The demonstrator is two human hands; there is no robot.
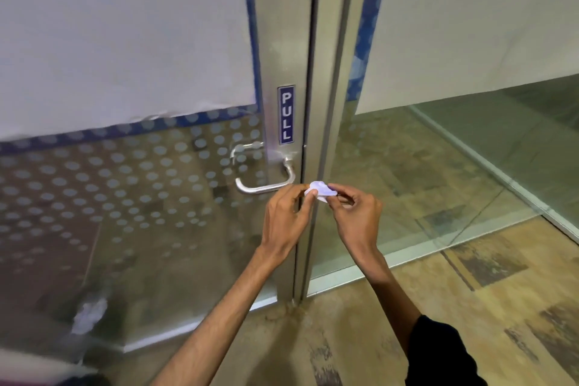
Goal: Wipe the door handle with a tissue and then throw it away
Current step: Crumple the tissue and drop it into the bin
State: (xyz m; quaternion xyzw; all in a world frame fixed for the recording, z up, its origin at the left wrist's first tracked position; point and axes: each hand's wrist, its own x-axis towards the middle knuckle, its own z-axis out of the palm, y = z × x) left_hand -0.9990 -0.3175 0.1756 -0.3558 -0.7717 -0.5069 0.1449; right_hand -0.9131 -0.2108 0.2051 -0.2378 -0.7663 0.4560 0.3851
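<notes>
**Tissue Pinched Between Both Hands at the Door Handle**

Right now, both hands meet in front of a glass door [131, 204], just right of its handle [266, 180]. The left hand [286, 216] and the right hand [357, 216] are drawn together, fingertips closed on a small white tissue [321, 192] that is crumpled between them. The left thumb and forefinger pinch its left end; the right thumb and forefinger grip its right end. The tissue sits just beside the handle's right bend, near the edge of the metal door frame [282, 41]; whether it touches the handle cannot be told.

The handle is a silver lever, mounted on the frame and bent so its bar runs leftward across the glass. A second lever [242, 147] shows through the glass on the far side. Above the handle, a blue plate [285, 114] on the frame reads PULL in white letters set top to bottom.

The door's glass carries rows of pale dots on its lower part, a blue band above them, and a white frosted sheet over the upper part. To the right of the frame stands a clear glass panel [438, 166], with a similar white sheet over its upper part.

The left forearm is bare. The right arm wears a dark sleeve [438, 351] pushed up toward the elbow. The near floor [423, 307] is tan with darker worn patches. Low on the left, a blurred white shape [89, 315] shows behind or in the glass; what it is cannot be told.
</notes>
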